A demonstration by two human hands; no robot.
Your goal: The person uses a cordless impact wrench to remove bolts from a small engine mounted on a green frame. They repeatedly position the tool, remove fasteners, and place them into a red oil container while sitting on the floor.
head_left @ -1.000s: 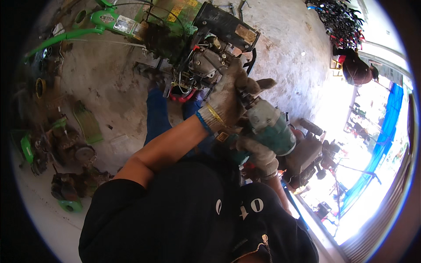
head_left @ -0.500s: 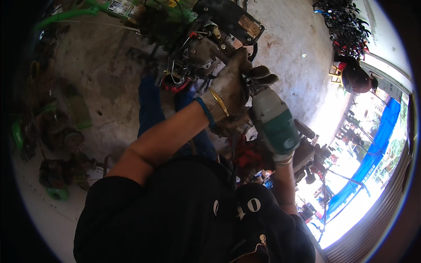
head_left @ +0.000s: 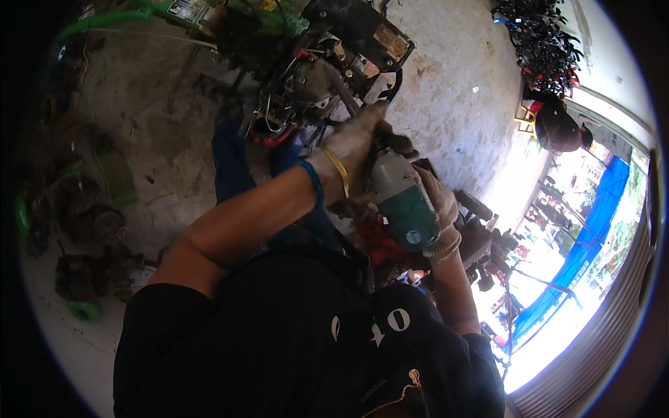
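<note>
My left hand [head_left: 357, 146], in a pale work glove with a yellow band at the cuff, is closed around the nose of a grey-and-green impact wrench [head_left: 406, 202]. Its dark fingertips curl over the front end, hiding whatever is fitted there. My right hand [head_left: 440, 209], also gloved, grips the wrench along its right side; most of its fingers are out of sight behind the body. Just beyond the left hand is a small engine [head_left: 313, 83] with exposed metal parts. A grey bar [head_left: 343, 94] slants from the engine toward that hand, and whether they touch is unclear.
Green machine framing [head_left: 104, 22] adjoins the engine at upper left. Greasy machine parts [head_left: 104, 223] lie on the concrete floor [head_left: 174, 111] to the left. A dark heap of parts [head_left: 540, 42] stands far right, near a crouching person [head_left: 557, 125]. More metal parts [head_left: 481, 244] lie beside my right arm.
Both hands and the impact wrench have shifted left. The wrench has turned slightly, and my right hand now shows along its side where it was mostly hidden before.
</note>
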